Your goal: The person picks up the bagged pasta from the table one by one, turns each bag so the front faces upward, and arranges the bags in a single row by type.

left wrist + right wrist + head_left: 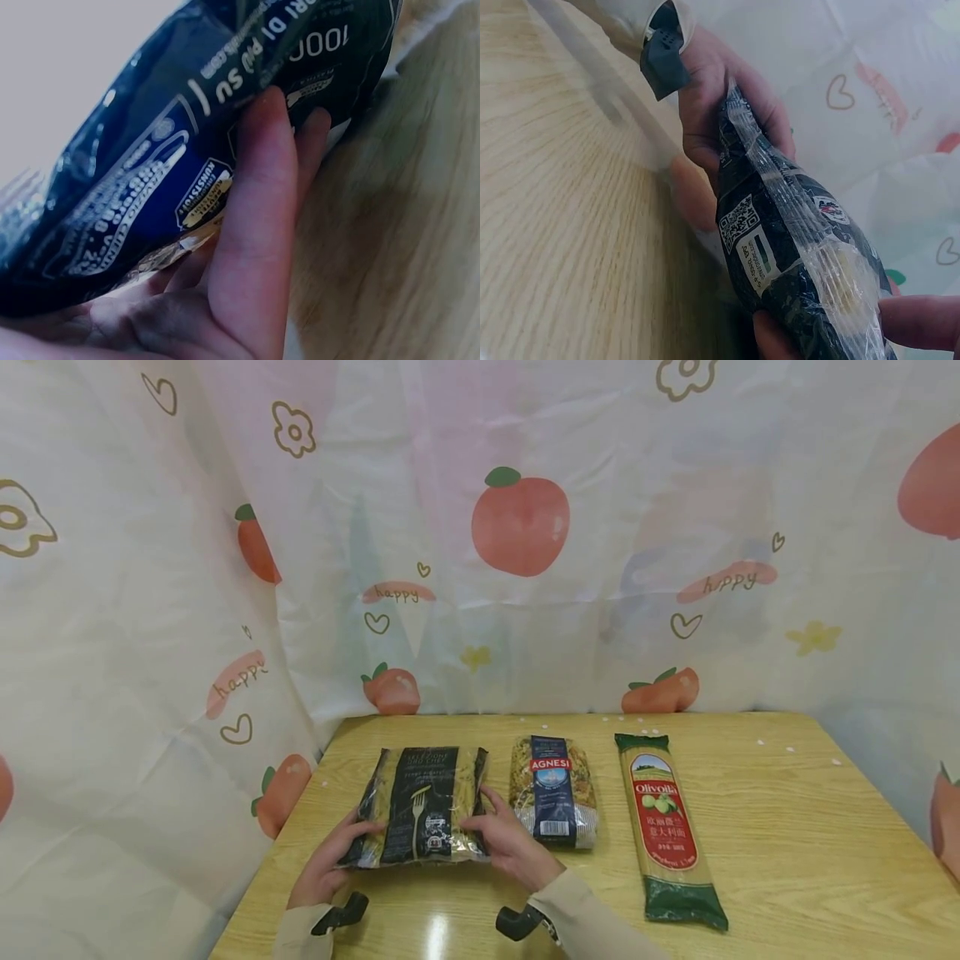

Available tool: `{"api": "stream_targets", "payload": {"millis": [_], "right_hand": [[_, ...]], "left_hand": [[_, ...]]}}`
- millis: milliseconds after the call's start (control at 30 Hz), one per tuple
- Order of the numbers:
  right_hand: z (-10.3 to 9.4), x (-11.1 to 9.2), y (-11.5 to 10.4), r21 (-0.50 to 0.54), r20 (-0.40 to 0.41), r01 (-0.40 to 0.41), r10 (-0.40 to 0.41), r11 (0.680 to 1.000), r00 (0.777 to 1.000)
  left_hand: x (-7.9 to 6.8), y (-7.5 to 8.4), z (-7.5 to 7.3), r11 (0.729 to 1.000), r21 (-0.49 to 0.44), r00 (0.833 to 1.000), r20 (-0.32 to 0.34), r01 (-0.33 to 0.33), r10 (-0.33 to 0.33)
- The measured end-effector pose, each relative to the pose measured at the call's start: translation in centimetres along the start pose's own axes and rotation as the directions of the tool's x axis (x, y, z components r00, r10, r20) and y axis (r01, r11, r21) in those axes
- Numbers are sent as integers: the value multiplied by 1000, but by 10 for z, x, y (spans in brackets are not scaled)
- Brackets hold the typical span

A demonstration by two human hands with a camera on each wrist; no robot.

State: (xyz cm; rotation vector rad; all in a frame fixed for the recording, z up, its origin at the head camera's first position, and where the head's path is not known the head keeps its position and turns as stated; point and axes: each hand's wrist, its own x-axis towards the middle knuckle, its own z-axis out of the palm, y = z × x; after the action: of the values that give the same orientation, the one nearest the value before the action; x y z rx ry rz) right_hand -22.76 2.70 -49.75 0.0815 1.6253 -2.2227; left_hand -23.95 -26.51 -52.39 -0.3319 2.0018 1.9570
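Both hands hold a black-and-clear bag of penne pasta (401,777) with a fork pictured on its front, over the left part of the table. My left hand (336,853) grips its left side, thumb on the front, other fingers mostly hidden behind. At the right side, my right hand (512,843) grips it with the thumb over the lower front corner. The left wrist view shows the bag's printed side (142,172) against the thumb. In the right wrist view, the clear crimped bottom edge (780,195) runs between the two hands, close over the wooden surface.
Just right of the right hand lies an Agnesi pasta bag (552,792) with a dark blue label. Farther right is a long green-ended spaghetti packet (667,831) with a red label. Small white bits dot the back of the wooden table (787,835). A fruit-print curtain (585,635) surrounds it.
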Motion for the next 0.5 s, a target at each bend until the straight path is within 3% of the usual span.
{"api": "stream_targets", "payload": {"millis": [67, 133, 333, 500], "right_hand": [[0, 2, -1, -5, -9, 4, -4, 1000, 1000], [0, 5, -1, -11, -22, 4, -4, 1000, 1000], [0, 12, 2, -39, -59, 12, -14, 999, 998], [1, 17, 3, -58, -90, 19, -24, 998, 996]], "left_hand": [[4, 1, 0, 1000, 20, 1000, -13, -6, 6], [8, 3, 0, 998, -47, 999, 17, 30, -29], [16, 2, 1, 993, -110, 998, 46, 44, -39], [19, 0, -2, 996, -86, 996, 79, -25, 32]]}}
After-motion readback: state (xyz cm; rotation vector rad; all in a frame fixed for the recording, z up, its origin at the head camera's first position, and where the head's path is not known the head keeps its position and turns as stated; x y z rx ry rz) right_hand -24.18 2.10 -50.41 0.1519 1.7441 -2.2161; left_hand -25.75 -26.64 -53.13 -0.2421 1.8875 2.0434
